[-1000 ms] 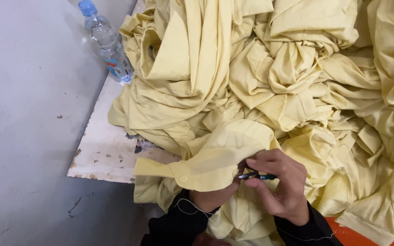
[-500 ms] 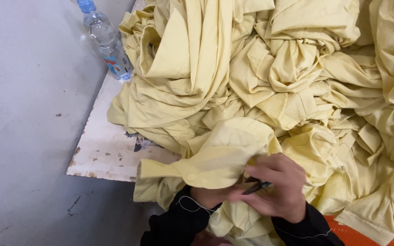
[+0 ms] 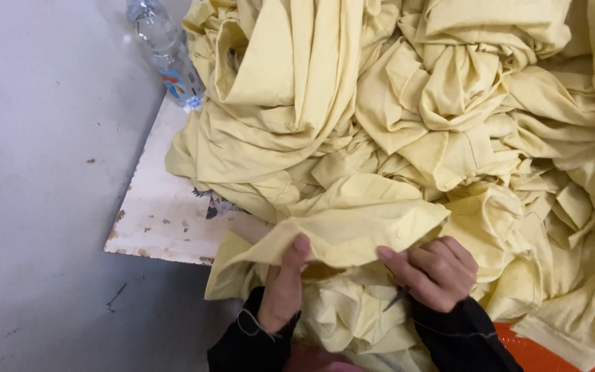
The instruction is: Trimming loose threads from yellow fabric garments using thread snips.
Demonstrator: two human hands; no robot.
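A big heap of pale yellow garments (image 3: 408,131) covers a worn white table (image 3: 166,220). At the near edge I hold one folded yellow piece (image 3: 352,227) with both hands. My left hand (image 3: 285,289) pinches its lower edge, thumb on top. My right hand (image 3: 432,272) grips the same edge farther right, and a small dark metal tool (image 3: 395,299) pokes out under its fingers. Both wrists wear black sleeves.
A clear plastic water bottle (image 3: 166,55) with a blue label stands at the table's far left edge against the cloth. Grey floor (image 3: 43,172) lies to the left. An orange plastic container (image 3: 559,351) shows at the bottom right under the cloth.
The hands have moved apart along the edge of the yellow piece. The right hand has lowered, and the tool is now tucked under its fingers instead of held at the cloth.
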